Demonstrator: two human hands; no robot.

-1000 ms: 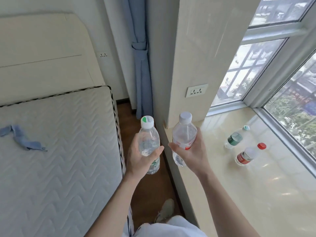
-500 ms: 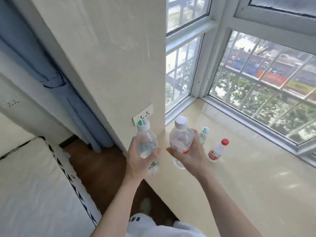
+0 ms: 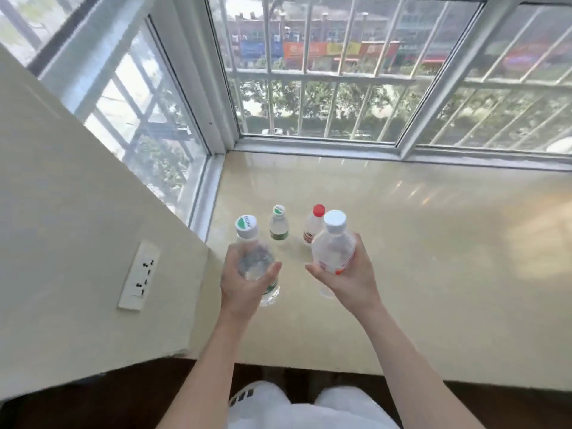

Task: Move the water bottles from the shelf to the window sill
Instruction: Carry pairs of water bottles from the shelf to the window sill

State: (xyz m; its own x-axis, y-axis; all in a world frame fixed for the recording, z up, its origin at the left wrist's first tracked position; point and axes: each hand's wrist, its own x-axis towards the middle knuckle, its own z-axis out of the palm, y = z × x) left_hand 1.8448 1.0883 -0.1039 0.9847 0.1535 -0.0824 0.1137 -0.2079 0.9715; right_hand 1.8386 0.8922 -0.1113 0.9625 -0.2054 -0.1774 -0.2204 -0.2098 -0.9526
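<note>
My left hand (image 3: 244, 280) grips a green-capped bottle (image 3: 252, 258), my right hand (image 3: 346, 280) grips a white-capped bottle (image 3: 333, 243), both above the window sill (image 3: 433, 258). At twelve o'clock from them, two small bottles stand on the sill: a green-labelled one (image 3: 279, 223) and a red-capped one (image 3: 313, 222), just beside each other.

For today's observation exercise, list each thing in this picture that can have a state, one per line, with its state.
Left hand: closed around green-capped bottle.
Right hand: closed around white-capped bottle.
Green-capped bottle: capped, held above the sill.
White-capped bottle: capped, held, tilted.
Small green-label bottle: capped, upright on window sill.
Red-capped bottle: capped, upright on sill.
Wall socket: nothing plugged in.
</note>
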